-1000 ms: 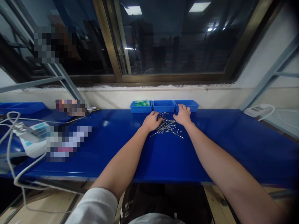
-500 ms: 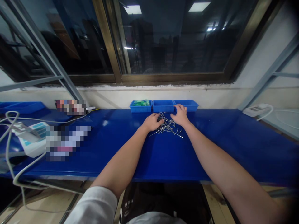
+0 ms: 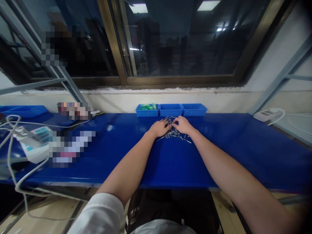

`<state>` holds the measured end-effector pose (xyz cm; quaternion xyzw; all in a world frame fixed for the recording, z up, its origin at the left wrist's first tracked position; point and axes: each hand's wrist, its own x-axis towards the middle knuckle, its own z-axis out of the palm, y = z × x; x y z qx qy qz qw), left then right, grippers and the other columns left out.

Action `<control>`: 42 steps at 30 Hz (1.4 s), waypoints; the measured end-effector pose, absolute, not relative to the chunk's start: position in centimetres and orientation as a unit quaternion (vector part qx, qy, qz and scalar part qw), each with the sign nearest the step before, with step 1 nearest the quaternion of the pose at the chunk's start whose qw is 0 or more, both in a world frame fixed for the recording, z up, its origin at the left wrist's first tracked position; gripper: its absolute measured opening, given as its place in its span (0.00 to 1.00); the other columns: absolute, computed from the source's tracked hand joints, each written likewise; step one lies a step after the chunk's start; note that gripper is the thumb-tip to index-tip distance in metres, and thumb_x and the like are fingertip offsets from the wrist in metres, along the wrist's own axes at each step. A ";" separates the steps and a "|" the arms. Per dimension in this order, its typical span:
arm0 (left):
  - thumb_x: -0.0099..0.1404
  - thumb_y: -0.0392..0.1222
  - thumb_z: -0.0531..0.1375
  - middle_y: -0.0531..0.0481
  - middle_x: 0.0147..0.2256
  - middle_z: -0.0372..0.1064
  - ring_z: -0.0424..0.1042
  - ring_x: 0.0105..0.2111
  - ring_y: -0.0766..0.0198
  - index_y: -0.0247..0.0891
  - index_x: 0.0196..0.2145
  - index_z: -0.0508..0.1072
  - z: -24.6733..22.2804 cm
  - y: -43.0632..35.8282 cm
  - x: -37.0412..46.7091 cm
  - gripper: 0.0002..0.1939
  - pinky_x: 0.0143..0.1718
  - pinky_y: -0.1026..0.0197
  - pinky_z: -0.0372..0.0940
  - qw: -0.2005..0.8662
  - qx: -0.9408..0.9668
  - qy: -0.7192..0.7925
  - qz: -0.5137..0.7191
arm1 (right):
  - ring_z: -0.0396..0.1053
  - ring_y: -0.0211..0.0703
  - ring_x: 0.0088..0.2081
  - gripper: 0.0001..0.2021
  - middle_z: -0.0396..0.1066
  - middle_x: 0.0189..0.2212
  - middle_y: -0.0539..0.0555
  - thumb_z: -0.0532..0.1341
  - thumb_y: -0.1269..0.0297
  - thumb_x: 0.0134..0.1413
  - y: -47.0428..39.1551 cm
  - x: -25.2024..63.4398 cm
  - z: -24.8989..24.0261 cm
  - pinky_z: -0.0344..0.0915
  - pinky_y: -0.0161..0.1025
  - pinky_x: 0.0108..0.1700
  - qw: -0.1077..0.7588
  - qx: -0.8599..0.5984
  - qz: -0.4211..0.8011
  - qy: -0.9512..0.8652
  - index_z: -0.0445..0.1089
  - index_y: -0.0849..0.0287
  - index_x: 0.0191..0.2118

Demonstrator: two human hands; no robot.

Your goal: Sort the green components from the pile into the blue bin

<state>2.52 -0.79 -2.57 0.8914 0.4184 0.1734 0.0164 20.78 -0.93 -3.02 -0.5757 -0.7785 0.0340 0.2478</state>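
A loose pile of pop rivets (image 3: 173, 132), thin silvery metal pins with thicker heads, lies on the blue tabletop in front of me. My left hand (image 3: 159, 128) rests over the pile's left side, its fingers spread and its thumb reaching across the rivets. From the right, my right hand (image 3: 182, 124) bends into the pile, thumb and fingertips pinched together among the rivets. The individual rivet between those fingertips is too small to make out clearly. A few rivets stick out toward me at the pile's near edge.
Behind the pile stand three blue bins: the left bin (image 3: 147, 112) holds green bags, beside a middle bin (image 3: 170, 112) and a right bin (image 3: 194, 112). A white device with cables (image 3: 36, 146) sits at left. A white power strip (image 3: 265, 114) lies far right.
My right hand has come down and left from in front of the right bin into the pile, and its fingers have closed. My left hand has barely moved.
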 end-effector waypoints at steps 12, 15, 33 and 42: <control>0.67 0.52 0.45 0.45 0.55 0.63 0.59 0.57 0.59 0.38 0.52 0.66 -2.2 -1.0 2.4 0.23 0.56 0.57 0.56 0.027 0.894 0.414 0.169 | 0.66 0.43 0.34 0.10 0.69 0.31 0.55 0.61 0.57 0.49 -1.0 21.0 -2.6 0.60 0.38 0.39 0.264 -0.556 0.053 -0.786 0.71 0.59 0.29; 0.67 0.52 0.45 0.45 0.55 0.63 0.59 0.57 0.59 0.38 0.51 0.66 -2.1 -1.1 2.4 0.23 0.56 0.57 0.56 0.024 0.892 0.419 0.168 | 0.65 0.41 0.32 0.10 0.69 0.29 0.53 0.61 0.57 0.48 -1.2 21.2 -2.3 0.59 0.37 0.36 0.277 -0.541 0.072 -0.791 0.70 0.59 0.27; 0.65 0.44 0.51 0.48 0.46 0.70 0.66 0.49 0.60 0.41 0.46 0.69 -0.8 -2.0 2.7 0.13 0.56 0.51 0.51 0.020 0.875 0.407 0.263 | 0.64 0.42 0.32 0.10 0.69 0.26 0.51 0.56 0.58 0.49 -1.8 21.9 -1.3 0.59 0.38 0.37 0.363 -0.503 0.180 -0.763 0.67 0.59 0.25; 0.68 0.41 0.48 0.48 0.39 0.72 0.68 0.42 0.61 0.40 0.39 0.71 -0.5 -2.1 2.8 0.13 0.50 0.55 0.55 -0.002 0.867 0.410 0.283 | 0.62 0.40 0.28 0.17 0.65 0.20 0.50 0.50 0.57 0.56 -1.4 21.5 -1.5 0.56 0.36 0.33 0.352 -0.496 0.142 -0.781 0.66 0.59 0.22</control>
